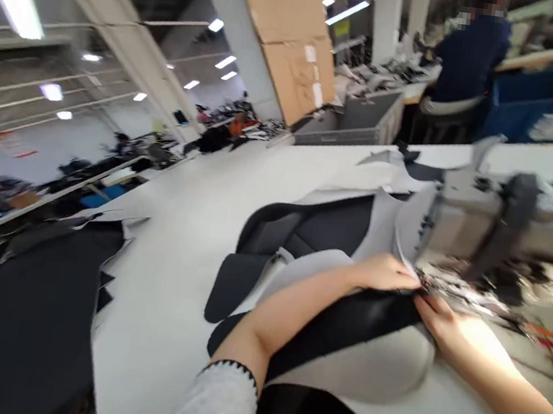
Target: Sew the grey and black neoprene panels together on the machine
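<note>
Black fabric panels (322, 323) with pale grey backing lie overlapped across the white table. My left hand (389, 272) is closed on their edge, its fingertips near the right end of the pieces. Beside it, nearly touching, my right hand (437, 314) pinches the same black edge. Under my forearm a rounded grey piece (368, 366) shows its underside. Another quilted black panel (329, 230) lies just beyond my left hand, with light grey flaps (388, 221) standing up from it. The exact seam between my fingertips is too small to make out.
At the right stands a blurred machine, perhaps a sewing machine (506, 222), with scraps around its base. A large dark fabric stack (36, 312) lies at left. Beyond the white table (166, 281) are a grey crate (368, 121) and a seated person (469, 56).
</note>
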`<state>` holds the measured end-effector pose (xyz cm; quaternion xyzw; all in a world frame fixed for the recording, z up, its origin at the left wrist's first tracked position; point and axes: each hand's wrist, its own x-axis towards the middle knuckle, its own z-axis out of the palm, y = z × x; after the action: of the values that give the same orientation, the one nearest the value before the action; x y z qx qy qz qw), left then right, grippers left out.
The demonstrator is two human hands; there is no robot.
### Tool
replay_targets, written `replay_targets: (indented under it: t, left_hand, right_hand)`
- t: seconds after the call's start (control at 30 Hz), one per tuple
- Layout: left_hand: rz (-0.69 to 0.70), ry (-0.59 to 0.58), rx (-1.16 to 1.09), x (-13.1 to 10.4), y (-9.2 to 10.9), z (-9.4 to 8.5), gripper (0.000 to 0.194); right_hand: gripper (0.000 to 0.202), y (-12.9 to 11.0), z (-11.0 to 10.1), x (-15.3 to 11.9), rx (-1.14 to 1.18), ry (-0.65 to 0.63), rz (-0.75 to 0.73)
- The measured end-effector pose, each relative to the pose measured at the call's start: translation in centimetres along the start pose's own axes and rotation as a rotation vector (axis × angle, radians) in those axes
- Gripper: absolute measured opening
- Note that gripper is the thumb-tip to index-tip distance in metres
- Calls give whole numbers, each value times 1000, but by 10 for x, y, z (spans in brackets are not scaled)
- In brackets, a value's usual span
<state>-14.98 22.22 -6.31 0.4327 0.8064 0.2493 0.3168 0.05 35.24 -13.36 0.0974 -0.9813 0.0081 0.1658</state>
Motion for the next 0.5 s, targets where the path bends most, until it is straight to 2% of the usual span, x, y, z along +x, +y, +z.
replay_targets:
  t: [0.07,0.1,0.17,0.3,0.4,0.5]
  left_hand:
    - [24,8,29,0,3,0,30]
    - [36,10,41,0,4,-1,29]
    - [62,-15,97,-3,7,-2,27]
    - [158,-147,423,-24,22,-8,27]
    - [99,-143,679,-38,38,-9,27]
    - [27,-129,671,-38,51,-4,30]
  right_hand:
    - [67,-16,-18,-1,-93,-252,27]
    - [74,-23,-26,-1,-100,-325,37]
    - [83,-31,-36,-2,-84,-393,70]
    - [82,-34,-41,-5,-39,-407,106]
    - [77,-31,-38,-5,-40,-387,97]
    - [66,-32,-34,-5,-74,-350,73]
